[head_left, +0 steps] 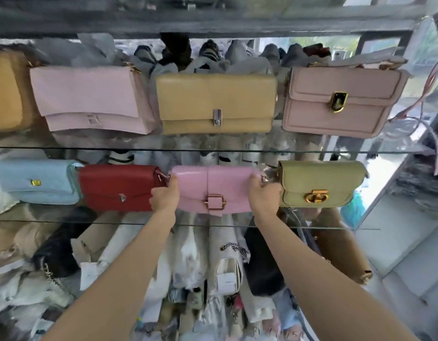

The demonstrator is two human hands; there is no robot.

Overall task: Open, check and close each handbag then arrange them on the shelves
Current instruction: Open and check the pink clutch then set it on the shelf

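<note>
**Pink handbag held on the middle shelf**

The pink handbag [214, 190] sits at the frame's centre on the glass shelf [65, 220], flap buckled, between the red handbag [119, 187] and the olive handbag [320, 184]. The left hand [165, 195] and right hand [263, 195] each grip one end. It is probably being placed or taken out; next it must be squared up without nudging its neighbours.

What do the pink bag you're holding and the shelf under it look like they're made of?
Pink bag: smooth, glossy leather or faux leather, judging by its sheen; gold-toned metal buckle. Shelf: clear glass, since the bags below show through it and its edge is thin.
</note>
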